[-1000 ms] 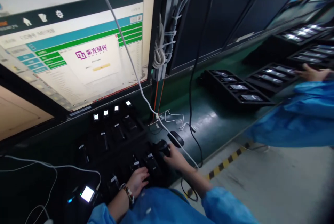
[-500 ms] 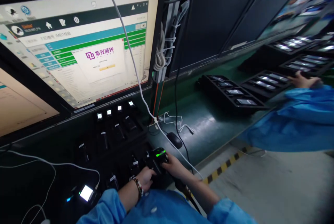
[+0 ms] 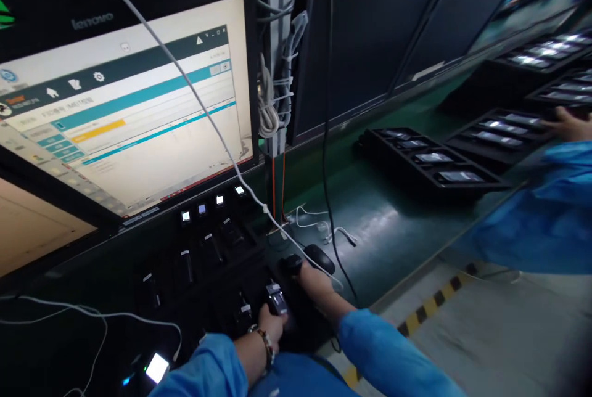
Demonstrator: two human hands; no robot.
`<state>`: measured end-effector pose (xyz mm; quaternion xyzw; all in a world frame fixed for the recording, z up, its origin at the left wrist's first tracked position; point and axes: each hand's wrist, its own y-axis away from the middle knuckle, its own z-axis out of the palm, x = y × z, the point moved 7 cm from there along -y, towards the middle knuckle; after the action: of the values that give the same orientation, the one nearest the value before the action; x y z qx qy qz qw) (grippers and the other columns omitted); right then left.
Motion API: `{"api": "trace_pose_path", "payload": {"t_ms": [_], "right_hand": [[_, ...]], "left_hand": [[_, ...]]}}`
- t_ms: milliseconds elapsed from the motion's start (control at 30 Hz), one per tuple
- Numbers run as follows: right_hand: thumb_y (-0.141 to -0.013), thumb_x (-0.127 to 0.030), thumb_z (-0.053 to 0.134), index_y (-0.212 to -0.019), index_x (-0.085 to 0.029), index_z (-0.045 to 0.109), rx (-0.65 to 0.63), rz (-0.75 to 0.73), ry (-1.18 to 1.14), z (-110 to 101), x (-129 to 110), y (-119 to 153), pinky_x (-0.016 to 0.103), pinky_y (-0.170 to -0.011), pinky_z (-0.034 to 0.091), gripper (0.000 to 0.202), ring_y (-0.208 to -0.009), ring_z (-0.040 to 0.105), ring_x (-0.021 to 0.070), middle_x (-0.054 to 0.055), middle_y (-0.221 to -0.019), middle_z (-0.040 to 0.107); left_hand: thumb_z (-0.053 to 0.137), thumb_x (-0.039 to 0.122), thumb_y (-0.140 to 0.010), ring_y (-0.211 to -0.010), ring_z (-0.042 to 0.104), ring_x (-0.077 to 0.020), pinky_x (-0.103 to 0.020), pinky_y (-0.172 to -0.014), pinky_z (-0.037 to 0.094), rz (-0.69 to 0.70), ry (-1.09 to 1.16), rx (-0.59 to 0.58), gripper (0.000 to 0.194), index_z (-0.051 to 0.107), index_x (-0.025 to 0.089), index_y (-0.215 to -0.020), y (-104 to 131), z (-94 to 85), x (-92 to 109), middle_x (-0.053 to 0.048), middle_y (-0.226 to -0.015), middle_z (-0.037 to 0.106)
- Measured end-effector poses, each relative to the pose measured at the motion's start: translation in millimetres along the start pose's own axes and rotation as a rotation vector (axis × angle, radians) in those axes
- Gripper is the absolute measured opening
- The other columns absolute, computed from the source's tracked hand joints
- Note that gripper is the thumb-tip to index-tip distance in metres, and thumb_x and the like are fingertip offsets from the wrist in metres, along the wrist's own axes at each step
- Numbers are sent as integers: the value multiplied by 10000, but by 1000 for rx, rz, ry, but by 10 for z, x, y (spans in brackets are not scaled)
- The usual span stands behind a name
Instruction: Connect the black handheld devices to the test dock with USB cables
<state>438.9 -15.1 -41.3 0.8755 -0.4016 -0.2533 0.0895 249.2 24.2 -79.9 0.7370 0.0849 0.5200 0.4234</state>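
My left hand [image 3: 272, 325], with a bead bracelet at the wrist, holds a small black device [image 3: 276, 299] at the front right of a black fixture [image 3: 203, 261] with several slots. My right hand [image 3: 314, 283] grips a black handheld scanner [image 3: 292, 263] just right of that device. Behind the fixture stands a monitor [image 3: 124, 113] with a light window showing a teal bar and a yellow bar. A white cable [image 3: 203, 107] runs down across the screen.
A black mouse [image 3: 319, 257] lies on the green belt [image 3: 383, 218]. Black trays [image 3: 425, 159] holding several devices sit on the belt at right. A co-worker's blue sleeve [image 3: 546, 200] and hand [image 3: 571, 124] reach to the far trays. Yellow-black tape [image 3: 430, 304] marks the floor.
The dialog box and green rows on the screen have gone; teal and yellow bars show. My left hand lifted a device from the fixture. The scanner's green light is off and it moved right.
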Motion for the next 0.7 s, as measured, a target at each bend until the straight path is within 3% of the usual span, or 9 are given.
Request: {"api": "trace_pose_path", "payload": {"t_ms": [67,167,233,367,433,500,567,700], "right_hand": [[-840,-244,607,-1017,-69,616,15,-83,-6,-125,-38,96,391,-760,472,249,-920,666,364,202,-886,700],[-910,-331,507,-977,-137,583,31,-199,-41,-321,-163,361,351,-726,463,219,-857,676,304,144,-859,697],[-933,-338,447,-923,-178,560,5,-304,-141,-408,-339,601,315,-673,458,196,-770,671,243,92,-820,692],[-913,-372,441,-817,-193,555,-30,-513,-513,-572,-798,1106,284,-608,453,233,-685,621,191,52,-758,665],[-912,-412,434,-818,-185,574,-8,-571,-650,-659,-990,1290,280,-610,462,283,-679,605,182,50,-753,658],[-916,-449,433,-828,-181,599,25,-622,-735,-741,-1153,1416,272,-609,466,327,-671,597,169,46,-753,655],[-930,-463,417,-829,-180,627,59,-695,-760,-815,-1302,1504,265,-614,468,366,-674,594,160,47,-752,651],[-966,-429,367,-834,-171,685,143,-871,-694,-945,-1521,1640,251,-609,462,430,-674,593,152,62,-723,641]], "left_hand": [[649,92,-612,-991,637,-233,-385,-929,462,33,83,-112,384,560,169,-977,79,-113,114,-85,-971,698],[618,98,-594,-928,642,-190,-341,-863,478,73,324,-303,567,530,215,-1141,281,-312,385,-49,-1003,697],[625,103,-576,-864,626,-169,-301,-779,477,82,492,-355,622,528,239,-1174,432,-470,561,-27,-948,686],[760,201,-597,-664,528,-91,-223,-615,413,177,671,-402,440,621,248,-1012,741,-708,869,22,-751,608],[793,213,-559,-658,507,-78,-213,-613,414,187,786,-502,376,655,199,-909,904,-737,993,0,-787,613],[770,261,-549,-709,535,-103,-226,-638,449,104,896,-576,353,675,150,-870,1033,-741,1051,-54,-881,646],[706,312,-575,-762,573,-143,-250,-658,483,10,969,-576,338,689,120,-853,1109,-757,1059,-98,-916,673],[584,339,-677,-784,625,-174,-276,-677,515,-83,1031,-456,276,709,124,-796,1127,-813,979,-100,-827,717]]}}
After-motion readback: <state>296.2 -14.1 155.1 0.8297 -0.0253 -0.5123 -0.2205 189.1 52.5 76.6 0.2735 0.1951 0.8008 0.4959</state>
